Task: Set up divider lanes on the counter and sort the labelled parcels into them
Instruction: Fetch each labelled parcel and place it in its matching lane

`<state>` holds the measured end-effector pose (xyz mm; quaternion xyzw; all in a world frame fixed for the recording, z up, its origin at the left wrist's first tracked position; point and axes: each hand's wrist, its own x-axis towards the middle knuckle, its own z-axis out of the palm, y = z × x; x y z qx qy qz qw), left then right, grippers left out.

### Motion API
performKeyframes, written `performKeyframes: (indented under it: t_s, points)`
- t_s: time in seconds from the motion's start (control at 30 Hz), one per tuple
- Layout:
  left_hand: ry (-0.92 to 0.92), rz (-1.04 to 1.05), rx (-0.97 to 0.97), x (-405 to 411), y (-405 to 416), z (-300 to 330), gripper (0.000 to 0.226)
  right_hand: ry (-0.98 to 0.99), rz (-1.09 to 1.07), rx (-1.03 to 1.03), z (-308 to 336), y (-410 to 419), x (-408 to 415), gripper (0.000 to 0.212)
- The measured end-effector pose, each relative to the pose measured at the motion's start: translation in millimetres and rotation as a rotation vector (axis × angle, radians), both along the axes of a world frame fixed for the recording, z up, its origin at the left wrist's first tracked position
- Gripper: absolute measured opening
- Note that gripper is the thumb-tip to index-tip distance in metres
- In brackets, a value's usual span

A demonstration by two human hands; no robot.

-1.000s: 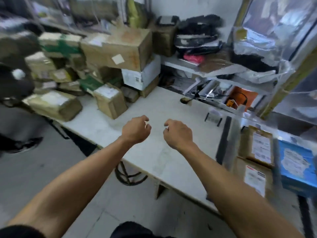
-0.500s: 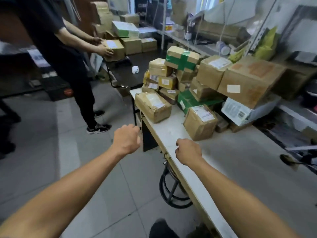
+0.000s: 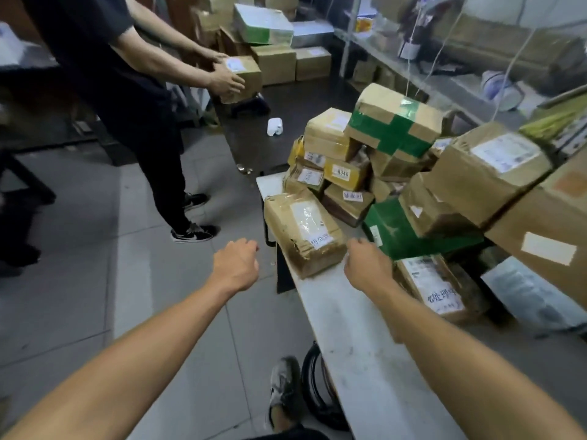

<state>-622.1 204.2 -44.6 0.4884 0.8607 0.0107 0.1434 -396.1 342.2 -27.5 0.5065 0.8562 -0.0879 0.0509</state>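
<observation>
A heap of taped cardboard parcels with white labels covers the far end of the white counter. Nearest me lies a long brown parcel with a label on top, at the counter's left corner. My left hand hangs over the floor, left of that parcel, fingers curled, holding nothing. My right hand hovers just right of the same parcel, over the counter, fingers curled and empty. Another labelled parcel lies right beside my right wrist. No dividers are in view.
A person in dark clothes stands on the left holding a small box over a dark table. More boxes are stacked behind. Shelving runs along the right wall. A coiled hoop sits under the counter beside my shoe.
My view has swung left from the counter's bare middle to its parcel-laden end. Both hands have moved closer to the long brown parcel, staying curled and empty.
</observation>
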Motion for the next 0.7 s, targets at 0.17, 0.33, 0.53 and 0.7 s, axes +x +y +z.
performKeyframes:
  t_s: [0.17,0.33,0.53,0.7]
  points:
    - [-0.196,0.128,-0.088,-16.1,66.2,-16.4,0.051,0.082,-0.018,-0.227,-10.8,84.5,-36.8,0.036]
    - [-0.65,0.441,-0.065,-24.9,101.9,-49.7,0.053,0.309,-0.257,-0.591,-44.0,134.6,-64.2,0.048]
    - [-1.065,0.797,0.056,-16.6,131.2,-64.5,0.026,0.334,-0.376,-0.788,-73.1,153.7,-83.1,0.043]
    - [-1.081,0.876,0.064,-18.0,139.4,-68.7,0.017,0.579,-0.62,-0.951,-67.2,138.0,-86.9,0.035]
